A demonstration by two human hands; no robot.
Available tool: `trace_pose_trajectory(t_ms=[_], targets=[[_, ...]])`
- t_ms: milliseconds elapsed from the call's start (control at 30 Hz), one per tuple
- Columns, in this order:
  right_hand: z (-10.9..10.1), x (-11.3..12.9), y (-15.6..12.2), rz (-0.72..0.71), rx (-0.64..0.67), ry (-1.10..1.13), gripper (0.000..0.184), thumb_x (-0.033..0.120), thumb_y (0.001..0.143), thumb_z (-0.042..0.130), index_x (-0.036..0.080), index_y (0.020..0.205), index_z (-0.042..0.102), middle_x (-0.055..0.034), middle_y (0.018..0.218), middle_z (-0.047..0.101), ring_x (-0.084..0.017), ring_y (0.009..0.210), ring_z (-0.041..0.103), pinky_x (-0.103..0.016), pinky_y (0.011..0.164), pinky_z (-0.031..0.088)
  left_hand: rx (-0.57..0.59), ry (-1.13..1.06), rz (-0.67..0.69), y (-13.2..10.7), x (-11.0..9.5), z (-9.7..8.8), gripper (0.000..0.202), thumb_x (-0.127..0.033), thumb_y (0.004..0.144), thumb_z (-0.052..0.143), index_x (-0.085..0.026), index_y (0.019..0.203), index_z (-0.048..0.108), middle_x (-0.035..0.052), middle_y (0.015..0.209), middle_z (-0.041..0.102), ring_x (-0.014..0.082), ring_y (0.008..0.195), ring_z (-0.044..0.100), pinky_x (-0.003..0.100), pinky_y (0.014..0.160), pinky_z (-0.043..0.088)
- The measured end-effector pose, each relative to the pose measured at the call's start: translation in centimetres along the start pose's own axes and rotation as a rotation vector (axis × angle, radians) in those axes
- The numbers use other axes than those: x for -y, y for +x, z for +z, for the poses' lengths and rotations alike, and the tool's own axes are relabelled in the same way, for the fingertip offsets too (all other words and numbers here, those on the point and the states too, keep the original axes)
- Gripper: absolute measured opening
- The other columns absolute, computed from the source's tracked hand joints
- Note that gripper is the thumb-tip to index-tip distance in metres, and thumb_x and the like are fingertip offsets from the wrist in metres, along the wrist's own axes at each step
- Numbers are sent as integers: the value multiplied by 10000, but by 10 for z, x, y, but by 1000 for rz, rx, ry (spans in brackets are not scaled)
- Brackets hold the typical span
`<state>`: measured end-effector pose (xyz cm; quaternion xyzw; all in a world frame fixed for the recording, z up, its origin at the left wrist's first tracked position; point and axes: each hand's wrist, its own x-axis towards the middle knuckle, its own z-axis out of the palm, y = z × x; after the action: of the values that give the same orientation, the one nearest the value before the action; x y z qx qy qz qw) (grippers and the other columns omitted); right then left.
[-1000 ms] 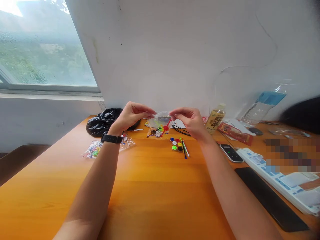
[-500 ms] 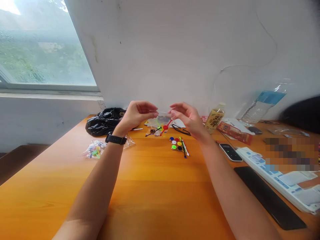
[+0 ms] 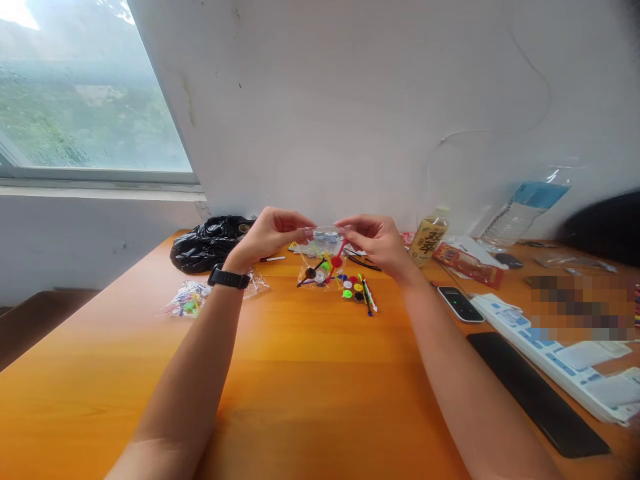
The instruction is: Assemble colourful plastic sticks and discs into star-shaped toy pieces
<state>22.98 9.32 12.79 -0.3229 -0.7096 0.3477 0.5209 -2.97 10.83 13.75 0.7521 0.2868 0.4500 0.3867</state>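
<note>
My left hand [image 3: 274,235], with a black watch on its wrist, pinches the upper left edge of a small clear plastic bag [image 3: 324,245]. At the bag's upper right edge the fingers of my right hand [image 3: 379,244] are closed on it too. Through the film I see arrow-shaped plastic spinners in red, black, white, yellow and blue; the red spinner [image 3: 337,262] lies at the right. The bag hangs in front of me, over the far part of the table. Just right of it, several coloured round pieces [image 3: 349,285] lie beside black, green and white arrows [image 3: 369,295].
Another clear bag of coloured pieces [image 3: 189,300] lies to the left, near a black plastic bag [image 3: 205,247]. On the right are a yellow-labelled bottle [image 3: 428,240], a red snack packet [image 3: 467,265], a phone-like device [image 3: 460,304], a white power strip [image 3: 545,357] and a black slab [image 3: 537,393].
My hands have come slightly closer together at the bag's top edge, and my right fingers have closed on it. The bag and its contents now hang lower and show more plainly.
</note>
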Motion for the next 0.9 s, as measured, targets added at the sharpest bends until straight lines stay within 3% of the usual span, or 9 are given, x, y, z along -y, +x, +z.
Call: trace_pose_trajectory(t_ms=[200,367,533,733,900], targets=[[-2,5,-4,-16,-8,53,152,322,880,752,258,965,861,-14,719,649,-145,664,528,-318,630,465,-105,-22,-13,-1,6,-4,228,-323,817,828,-167,981,855,107,940,821,199,849,770,305,799,636],[0,12,-6,-75,-1,-20,153,255,881,707,260,921,855,-38,868,699,-157,732,557,-326,678,491,-165,-38,11,1,8,1,297,-380,767,887,-134,925,836,101,835,798,187,765,749,309,757,635],[0,11,-3,-32,-21,-32,241,387,847,809,254,1048,804,-19,857,705,-160,744,602,-319,706,527,-133,-77,19,4,3,9,512,-392,760,905,-145,1193,788,96,941,801,180,818,745,333,811,639],[-2,-3,3,-44,-18,-112,279,501,867,802,225,910,785,-39,884,745,-186,822,661,-331,774,554,-66,59,23,6,3,6,292,-428,853,826,-143,889,772,70,802,768,144,734,710,277,710,593],[-4,-6,3,-48,-29,-62,273,491,871,798,234,961,800,-29,844,738,-171,750,650,-339,738,573,-13,6,14,5,1,4,298,-435,867,813,-153,894,721,72,804,770,149,753,733,278,733,606]])
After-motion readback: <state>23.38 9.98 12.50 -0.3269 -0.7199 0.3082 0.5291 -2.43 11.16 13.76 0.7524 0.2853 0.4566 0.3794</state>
